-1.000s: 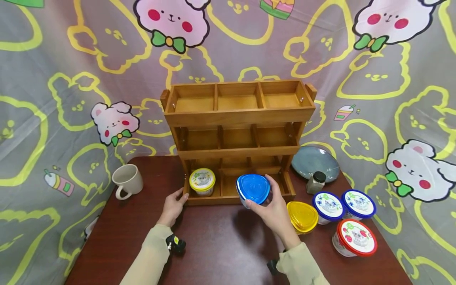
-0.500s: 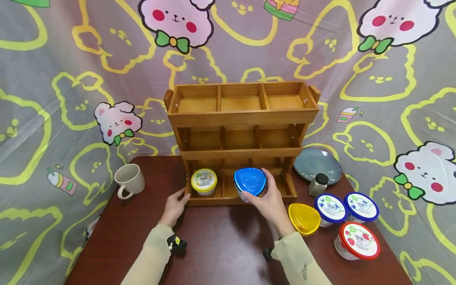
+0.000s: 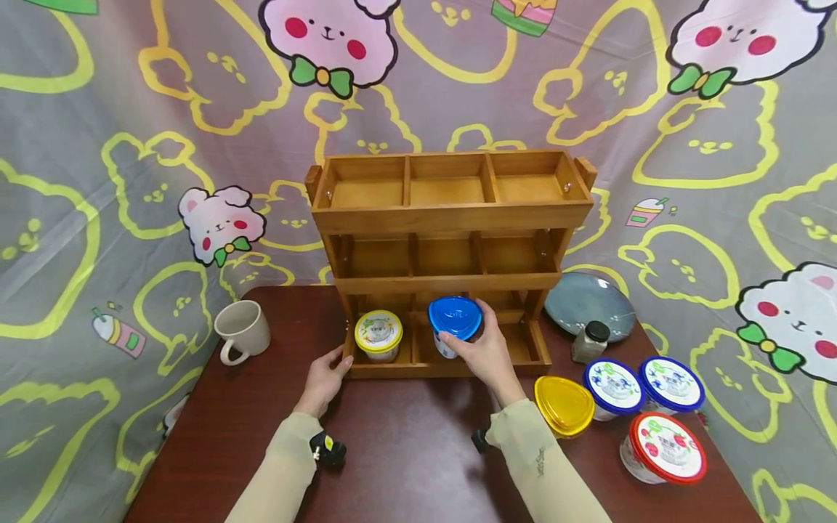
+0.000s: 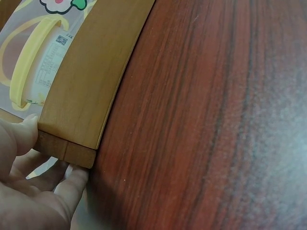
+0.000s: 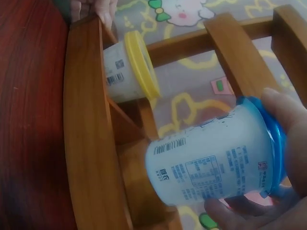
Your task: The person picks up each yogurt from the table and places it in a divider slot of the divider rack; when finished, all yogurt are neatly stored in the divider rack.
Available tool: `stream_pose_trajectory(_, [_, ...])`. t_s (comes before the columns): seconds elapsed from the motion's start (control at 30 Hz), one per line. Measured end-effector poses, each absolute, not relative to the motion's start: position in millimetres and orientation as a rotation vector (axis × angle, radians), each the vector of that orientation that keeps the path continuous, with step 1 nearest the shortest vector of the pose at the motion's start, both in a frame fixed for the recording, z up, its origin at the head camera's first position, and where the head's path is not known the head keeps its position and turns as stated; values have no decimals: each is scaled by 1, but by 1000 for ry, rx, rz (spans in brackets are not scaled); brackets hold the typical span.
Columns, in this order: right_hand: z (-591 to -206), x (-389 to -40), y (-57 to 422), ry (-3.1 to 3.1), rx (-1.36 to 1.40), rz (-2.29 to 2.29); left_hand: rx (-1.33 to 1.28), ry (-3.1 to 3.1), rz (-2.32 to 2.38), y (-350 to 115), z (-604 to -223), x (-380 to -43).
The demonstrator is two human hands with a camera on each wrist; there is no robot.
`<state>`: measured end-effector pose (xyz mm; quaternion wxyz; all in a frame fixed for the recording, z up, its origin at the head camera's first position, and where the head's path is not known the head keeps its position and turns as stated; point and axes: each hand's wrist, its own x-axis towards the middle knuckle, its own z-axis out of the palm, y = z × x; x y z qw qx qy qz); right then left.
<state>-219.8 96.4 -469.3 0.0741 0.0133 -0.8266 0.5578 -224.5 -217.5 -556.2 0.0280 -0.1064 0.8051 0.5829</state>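
Observation:
My right hand (image 3: 487,356) holds a white plastic tub (image 5: 211,160) by its blue rounded-triangle lid (image 3: 454,318). In the head view the tub overlaps the middle compartment of the bottom tier of a wooden three-tier rack (image 3: 451,218). The right wrist view shows it tilted, its printed side facing the camera, base toward the compartment. A round yellow-lidded tub (image 3: 378,332) stands in the bottom left compartment. At the rack's front left corner my left hand (image 3: 323,381) grips the wood, thumb (image 4: 29,132) on the inner side and fingers around the outside.
A yellow-lidded tub (image 3: 564,405), two blue-lidded tubs (image 3: 613,387) and a red-lidded tub (image 3: 667,447) stand on the table's right. Behind them are a black-capped jar (image 3: 591,341) and a grey-blue plate (image 3: 588,305). A beige mug (image 3: 243,330) stands left of the rack.
My right hand has carried the blue-lidded tub away from me, toward the bottom tier's middle compartment. The left hand has stayed on the rack's corner.

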Motion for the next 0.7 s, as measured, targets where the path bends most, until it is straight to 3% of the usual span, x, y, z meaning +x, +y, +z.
stream_pose_trajectory(0.7, [-501,-249,86,-2573,-26,1661,-329,2491,1820,-217,-557,-223])
